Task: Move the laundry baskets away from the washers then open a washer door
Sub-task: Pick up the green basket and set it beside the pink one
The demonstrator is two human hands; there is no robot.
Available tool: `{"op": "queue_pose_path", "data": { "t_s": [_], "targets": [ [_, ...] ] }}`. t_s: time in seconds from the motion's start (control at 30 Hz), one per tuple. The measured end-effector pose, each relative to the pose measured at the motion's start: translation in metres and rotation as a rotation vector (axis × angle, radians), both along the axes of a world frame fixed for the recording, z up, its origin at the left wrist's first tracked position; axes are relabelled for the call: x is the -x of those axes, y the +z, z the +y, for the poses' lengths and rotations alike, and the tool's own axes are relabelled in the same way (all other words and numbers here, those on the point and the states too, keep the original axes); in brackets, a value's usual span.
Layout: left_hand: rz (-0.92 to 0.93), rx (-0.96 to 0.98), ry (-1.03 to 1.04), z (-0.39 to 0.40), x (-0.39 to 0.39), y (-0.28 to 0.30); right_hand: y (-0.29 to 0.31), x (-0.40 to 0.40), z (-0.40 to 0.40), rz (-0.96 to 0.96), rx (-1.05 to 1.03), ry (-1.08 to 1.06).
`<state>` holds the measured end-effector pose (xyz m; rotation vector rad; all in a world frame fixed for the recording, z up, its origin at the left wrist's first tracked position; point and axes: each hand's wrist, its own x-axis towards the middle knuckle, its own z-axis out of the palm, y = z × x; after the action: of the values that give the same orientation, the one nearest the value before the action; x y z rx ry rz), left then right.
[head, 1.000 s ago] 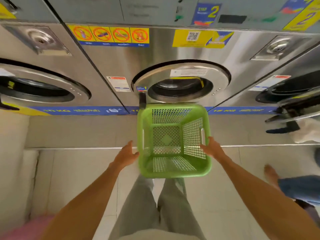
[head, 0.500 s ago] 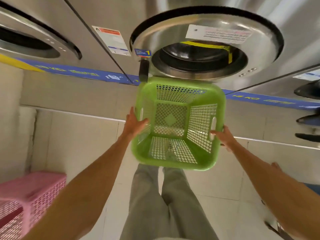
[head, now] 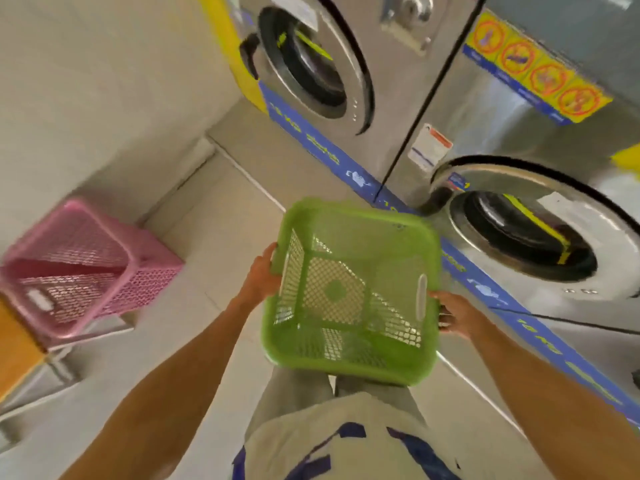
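Note:
An empty green laundry basket hangs in the air in front of me, held on both sides. My left hand grips its left rim and my right hand grips the right side by the handle slot. A pink laundry basket lies tilted at the left by the wall. Two steel front-load washers stand on the right: the near washer with its round door shut, and the far washer by the corner, door also shut.
A beige wall runs along the left and meets the washers' raised tiled step in the corner. An orange surface shows at the left edge. Tiled floor lies between the pink basket and me.
The view has swung left with the green basket, away from the middle washer. The basket is now held off the step, and the pink basket and corner wall have come into view.

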<state>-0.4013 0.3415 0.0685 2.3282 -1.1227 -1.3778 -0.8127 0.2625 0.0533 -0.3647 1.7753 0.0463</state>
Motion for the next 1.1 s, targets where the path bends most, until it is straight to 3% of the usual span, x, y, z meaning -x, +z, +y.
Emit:
{"op": "queue_pose_path", "data": {
  "t_s": [0.47,0.8,1.1],
  "targets": [
    [-0.109,0.283,0.753,0.141,-0.263,0.077,0.076,-0.417,-0.114,-0.16,0.421,0.779],
    [-0.142,0.277,0.888,0.127,-0.373,0.051,0.066,-0.58,-0.171,-0.163,0.422,0.908],
    [-0.106,0.184,1.022,0.042,-0.47,-0.017,-0.006,-0.71,-0.262,-0.091,0.305,0.979]
  ]
}}
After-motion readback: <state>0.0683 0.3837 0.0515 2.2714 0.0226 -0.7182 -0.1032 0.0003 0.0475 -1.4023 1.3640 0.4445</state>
